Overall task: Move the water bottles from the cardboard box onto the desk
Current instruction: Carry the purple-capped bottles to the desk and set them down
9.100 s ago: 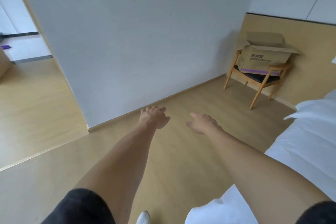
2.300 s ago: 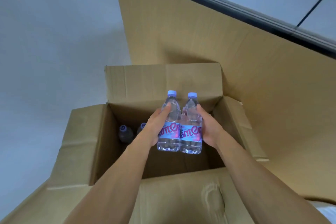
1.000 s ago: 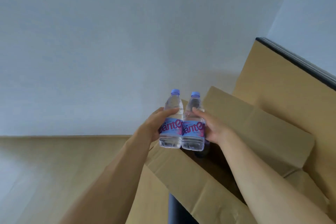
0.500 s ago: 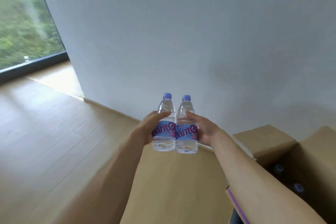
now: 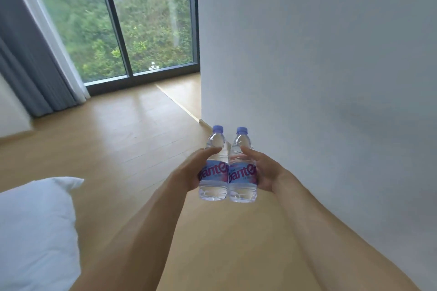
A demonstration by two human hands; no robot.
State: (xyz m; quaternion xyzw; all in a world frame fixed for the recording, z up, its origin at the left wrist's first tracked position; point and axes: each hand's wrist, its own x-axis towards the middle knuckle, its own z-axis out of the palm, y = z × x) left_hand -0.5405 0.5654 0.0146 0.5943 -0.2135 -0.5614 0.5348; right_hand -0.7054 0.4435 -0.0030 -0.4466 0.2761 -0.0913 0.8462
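Wooden floor (image 5: 113,149) and far window (image 5: 142,19) ahead, no desk in sight: left hand (image 5: 191,172) grips the left bottle (image 5: 214,172), right hand (image 5: 264,172) the right bottle (image 5: 242,172), both upright, touching.

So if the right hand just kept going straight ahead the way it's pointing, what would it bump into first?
Probably the white wall. The right hand, gripping its water bottle, points forward with nothing visible between; depth is hard to judge.

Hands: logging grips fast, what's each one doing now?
Left hand: holding the left water bottle.
Right hand: holding the right water bottle.
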